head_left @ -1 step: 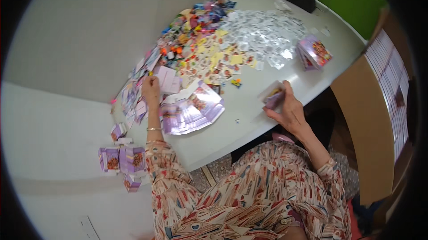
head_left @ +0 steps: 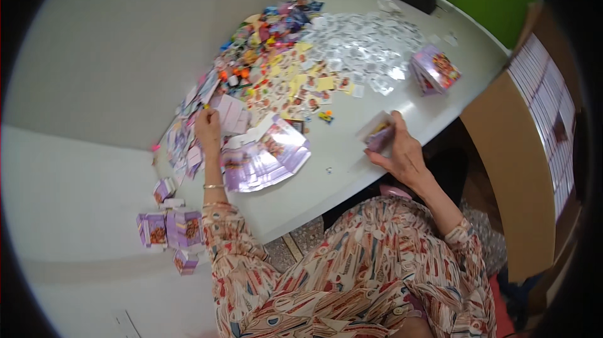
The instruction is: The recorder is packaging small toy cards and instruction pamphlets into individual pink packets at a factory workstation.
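My right hand (head_left: 407, 157) grips a small purple-and-white carton (head_left: 380, 138) at the table's near edge. The carton's top is open, and something yellowish shows inside. Over at the left, my left hand (head_left: 208, 128) is closed in a pinch beside pale folded cartons (head_left: 231, 114) and a heap of paper slips (head_left: 183, 134). A tiny yellow bit shows at its fingertips, too small to name. Near my left wrist lies a fanned stack of flat purple cartons (head_left: 267, 155).
Colourful small toys (head_left: 242, 62), yellow printed slips (head_left: 292, 84) and clear little packets (head_left: 364, 43) cover the table's far side. Another purple carton (head_left: 435, 70) stands at right. Cardboard box (head_left: 502, 168) with packed flat cartons is beside me. Several made-up cartons (head_left: 184, 228) sit at lower left.
The view has shifted slightly. A yellow bit now shows at my left fingertips by the slips. My right hand keeps its grip on the open carton.
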Motion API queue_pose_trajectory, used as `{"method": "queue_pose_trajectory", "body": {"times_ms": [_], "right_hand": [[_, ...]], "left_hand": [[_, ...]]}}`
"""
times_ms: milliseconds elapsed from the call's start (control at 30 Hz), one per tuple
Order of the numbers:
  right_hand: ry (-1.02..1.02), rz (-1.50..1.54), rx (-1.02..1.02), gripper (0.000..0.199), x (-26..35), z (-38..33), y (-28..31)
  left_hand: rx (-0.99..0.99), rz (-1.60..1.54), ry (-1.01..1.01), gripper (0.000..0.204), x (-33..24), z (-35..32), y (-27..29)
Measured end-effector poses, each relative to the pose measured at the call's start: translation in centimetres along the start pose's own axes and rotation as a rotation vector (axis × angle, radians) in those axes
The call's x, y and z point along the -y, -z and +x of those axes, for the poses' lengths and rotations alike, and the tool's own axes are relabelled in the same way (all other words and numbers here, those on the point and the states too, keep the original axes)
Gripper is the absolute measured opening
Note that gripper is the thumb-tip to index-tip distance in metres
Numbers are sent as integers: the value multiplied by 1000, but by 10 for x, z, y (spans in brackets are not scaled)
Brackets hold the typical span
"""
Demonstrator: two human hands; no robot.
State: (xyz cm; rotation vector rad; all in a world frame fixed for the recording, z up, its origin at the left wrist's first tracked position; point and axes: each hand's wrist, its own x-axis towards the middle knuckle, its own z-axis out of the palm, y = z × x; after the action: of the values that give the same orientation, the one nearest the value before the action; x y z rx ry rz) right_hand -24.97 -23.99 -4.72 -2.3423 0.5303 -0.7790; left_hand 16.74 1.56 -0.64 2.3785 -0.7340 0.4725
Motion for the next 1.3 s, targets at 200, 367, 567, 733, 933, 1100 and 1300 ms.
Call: {"method": "queue_pose_trajectory", "body": {"times_ms": [200,367,567,733,933,1100,1300], "right_hand": [[-12,24,37,99,-3,2,-2],[13,12,16,97,-2,1,0],[-34,23,44,98,-1,1,1],[-37,30,43,96,3,4,2],[-51,48,49,96,5,4,0],[-24,32,29,97,3,2,-1],[-43,30,34,94,3,5,-2]], "left_hand": [[-101,-23,-441,5,-117,-18,4],[-57,-14,-520,3,-172,-34,13],[203,-247,-408,11,-245,-66,33],[210,-313,-829,17,-287,-96,33],[326,66,-1083,30,-320,-113,25],[562,63,-1184,22,-342,-107,8],[625,-268,-870,20,-330,-103,-19]]}}
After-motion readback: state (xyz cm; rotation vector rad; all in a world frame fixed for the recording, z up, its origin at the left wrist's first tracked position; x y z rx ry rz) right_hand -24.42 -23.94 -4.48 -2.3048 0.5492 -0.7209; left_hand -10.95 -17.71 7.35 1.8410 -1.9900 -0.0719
